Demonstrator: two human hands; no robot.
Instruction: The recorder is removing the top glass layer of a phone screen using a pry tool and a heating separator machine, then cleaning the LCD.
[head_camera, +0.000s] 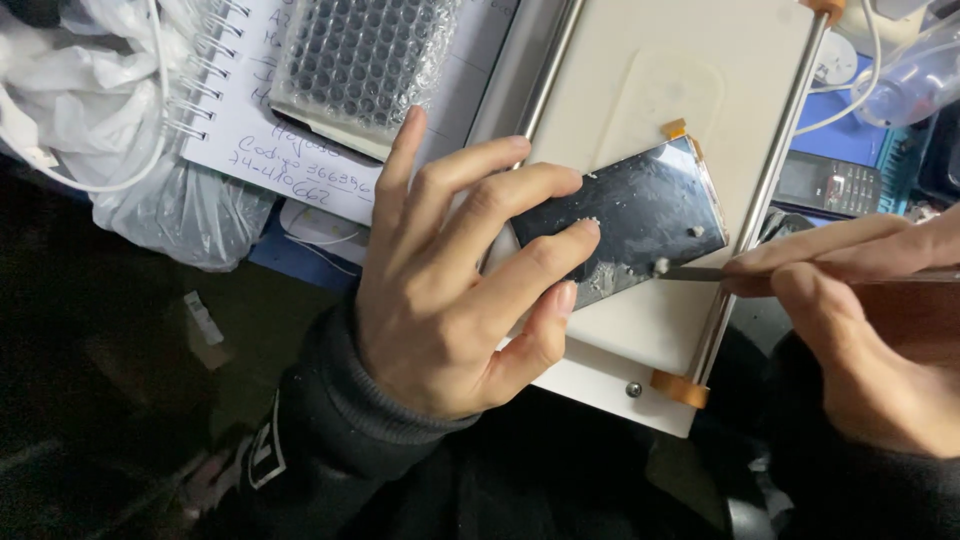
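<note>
The left hand (450, 290) lies flat with fingers spread, its fingertips pressing on the dark, glossy rectangular glass panel (635, 215); its grip is not closed around anything. The panel lies tilted on the cream-white flat plate of a machine with two steel rails (660, 90). The right hand (870, 330) pinches a thin metal blade tool (700, 272), whose tip touches the panel's lower right edge among pale residue crumbs. A spiral notebook (240, 110) lies on the desk, upper left.
</note>
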